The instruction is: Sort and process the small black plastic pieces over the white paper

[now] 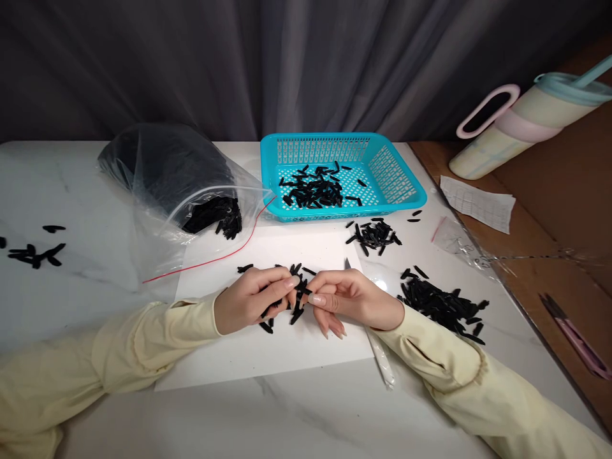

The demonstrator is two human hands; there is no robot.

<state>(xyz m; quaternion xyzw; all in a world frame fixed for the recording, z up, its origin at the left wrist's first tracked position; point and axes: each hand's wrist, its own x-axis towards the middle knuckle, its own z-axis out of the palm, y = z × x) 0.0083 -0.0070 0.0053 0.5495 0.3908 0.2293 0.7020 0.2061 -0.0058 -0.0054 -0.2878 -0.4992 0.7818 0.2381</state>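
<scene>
Over a white sheet of paper (215, 363), both hands meet with their fingertips close together. My left hand (258, 296) is closed around small black elongated pieces, some showing below its fingers. Between thumb and forefinger, my right hand (356, 296) pinches one small black elongated piece (303, 290); its other fingers are loosely curled. More black pieces (296, 312) lie on the paper behind and under the fingers. A knife with a white handle (381, 360) lies partly beneath my right wrist, its blade tip showing above the hand.
A turquoise basket (411, 191) holding black pieces stands at the back. Left of it lies an open zip bag (167, 172) full of them. Loose piles (440, 303) sit to the right, with a few strays at far left. A tumbler (521, 121), paper slip and pink-handled scissors (578, 338) are at right.
</scene>
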